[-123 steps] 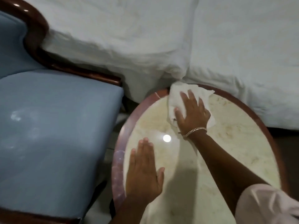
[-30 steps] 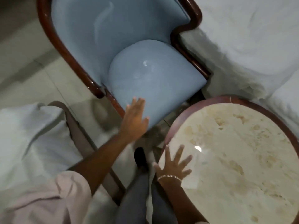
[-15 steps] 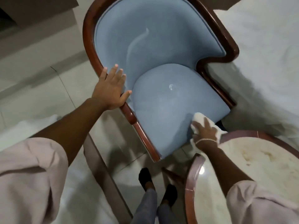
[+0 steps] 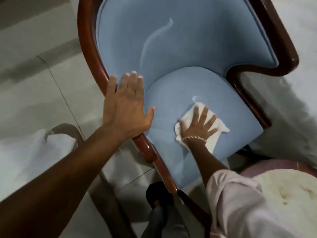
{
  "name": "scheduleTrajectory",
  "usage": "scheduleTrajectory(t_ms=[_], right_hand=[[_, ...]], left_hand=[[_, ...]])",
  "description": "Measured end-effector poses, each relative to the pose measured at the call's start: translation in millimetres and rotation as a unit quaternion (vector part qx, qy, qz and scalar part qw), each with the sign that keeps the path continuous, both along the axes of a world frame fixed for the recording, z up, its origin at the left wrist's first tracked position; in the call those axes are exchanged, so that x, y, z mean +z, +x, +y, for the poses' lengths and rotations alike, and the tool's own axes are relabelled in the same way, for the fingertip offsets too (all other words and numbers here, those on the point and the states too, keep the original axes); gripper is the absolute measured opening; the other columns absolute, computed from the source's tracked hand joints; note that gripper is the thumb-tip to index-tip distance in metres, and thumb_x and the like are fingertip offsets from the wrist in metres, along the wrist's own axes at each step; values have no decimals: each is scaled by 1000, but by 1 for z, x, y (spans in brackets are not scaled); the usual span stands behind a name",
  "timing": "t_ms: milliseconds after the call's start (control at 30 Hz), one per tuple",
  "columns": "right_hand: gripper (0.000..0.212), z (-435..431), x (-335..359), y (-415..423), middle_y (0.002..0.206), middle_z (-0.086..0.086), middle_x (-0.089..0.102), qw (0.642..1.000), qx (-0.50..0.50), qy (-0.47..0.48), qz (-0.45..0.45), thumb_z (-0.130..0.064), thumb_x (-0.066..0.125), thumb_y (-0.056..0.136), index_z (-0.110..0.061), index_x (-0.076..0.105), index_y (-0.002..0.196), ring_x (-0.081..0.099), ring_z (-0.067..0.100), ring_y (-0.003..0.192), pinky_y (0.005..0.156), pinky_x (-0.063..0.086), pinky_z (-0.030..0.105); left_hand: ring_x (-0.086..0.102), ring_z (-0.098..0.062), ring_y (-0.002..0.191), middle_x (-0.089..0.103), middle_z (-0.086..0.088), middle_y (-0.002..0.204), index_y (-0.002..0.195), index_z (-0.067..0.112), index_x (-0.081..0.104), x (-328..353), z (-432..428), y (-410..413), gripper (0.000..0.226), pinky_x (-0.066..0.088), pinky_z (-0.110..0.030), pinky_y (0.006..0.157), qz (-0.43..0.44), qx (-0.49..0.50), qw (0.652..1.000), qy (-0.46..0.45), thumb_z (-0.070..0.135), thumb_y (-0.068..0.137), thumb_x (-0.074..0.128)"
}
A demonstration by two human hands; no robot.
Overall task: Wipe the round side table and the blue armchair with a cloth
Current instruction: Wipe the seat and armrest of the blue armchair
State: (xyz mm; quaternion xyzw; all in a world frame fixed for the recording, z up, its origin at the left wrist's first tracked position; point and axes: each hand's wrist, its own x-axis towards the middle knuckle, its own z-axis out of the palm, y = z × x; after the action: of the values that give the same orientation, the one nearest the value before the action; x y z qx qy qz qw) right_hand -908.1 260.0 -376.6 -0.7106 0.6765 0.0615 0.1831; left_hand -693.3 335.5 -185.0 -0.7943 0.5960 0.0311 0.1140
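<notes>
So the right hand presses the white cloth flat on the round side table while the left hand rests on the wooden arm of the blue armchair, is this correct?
Not quite. The head view shows the right hand pressing the white cloth flat on the seat cushion of the blue armchair, not on the round side table, which sits apart at lower right. The left hand does rest on the chair's wooden arm.

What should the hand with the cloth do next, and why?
Probably slide the white cloth forward over the pale curl mark just beyond it on the seat cushion. The right hand already presses it flat while the left hand braces on the armrest.
</notes>
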Motion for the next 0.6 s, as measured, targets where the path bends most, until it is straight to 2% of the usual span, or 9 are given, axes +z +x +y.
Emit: scheduleTrajectory(t_ms=[100, 167, 233, 300, 367, 500, 600], right_hand=[[86, -67, 2, 23, 168, -1, -7, 996, -80, -1, -42, -70, 34, 86, -33, -2, 155, -13, 44, 151, 113, 0, 75], [87, -88, 7, 41, 168, 0, -2, 998, -56, -16, -25, -72, 31, 85, -32, 1, 155, -9, 44, 151, 114, -2, 71], [84, -79, 8, 53, 167, 3, 6, 993, 98, -59, 21, -74, 28, 84, -33, 8, 155, 3, 42, 151, 113, -1, 64], [80, -48, 1, 44, 168, 4, 10, 962, 265, -60, 12, -71, 33, 88, -34, 12, 156, 6, 41, 153, 116, 10, 63], [74, 3, -9, 20, 166, 4, 19, 944, 320, -77, -29, -64, 40, 90, -34, 20, 155, 12, 37, 153, 114, 20, 64], [69, 20, -23, -54, 162, 3, 31, 951, 301, -49, -56, -60, 42, 87, -37, 31, 152, 19, 32, 152, 107, 27, 66], [81, -37, -16, -42, 164, 5, 24, 988, 146, -28, -31, -64, 45, 79, -36, 25, 153, 16, 37, 152, 108, 21, 72]], left_hand=[[21, -32, 155, 21, -18, 168, 158, 5, 16, -2, 1, 1, 89, 12, -55, 126, -2, 0, 1000, -18, 61, 90, 25], [20, -31, 156, 20, -18, 168, 159, 5, 15, -3, 1, 1, 89, 11, -54, 126, 6, 4, 1000, -27, 60, 90, 26], [19, -32, 156, 20, -18, 168, 159, 5, 14, -2, 1, -3, 88, 11, -54, 127, 16, 3, 1000, -21, 57, 90, 27], [18, -32, 156, 19, -19, 168, 159, 4, 14, -2, -1, -1, 87, 10, -54, 127, 8, 3, 1000, -20, 56, 90, 27], [13, -32, 157, 14, -18, 169, 159, 5, 10, 6, 3, 4, 87, 7, -53, 127, 10, 10, 1000, -2, 56, 90, 26], [10, -30, 158, 12, -17, 170, 159, 4, 9, 9, -14, -3, 86, 6, -53, 128, 8, -19, 999, 30, 54, 92, 29], [21, -31, 156, 24, -20, 166, 157, 1, 23, 19, -9, 5, 82, 13, -54, 126, 0, -16, 1000, -16, 48, 91, 38]])
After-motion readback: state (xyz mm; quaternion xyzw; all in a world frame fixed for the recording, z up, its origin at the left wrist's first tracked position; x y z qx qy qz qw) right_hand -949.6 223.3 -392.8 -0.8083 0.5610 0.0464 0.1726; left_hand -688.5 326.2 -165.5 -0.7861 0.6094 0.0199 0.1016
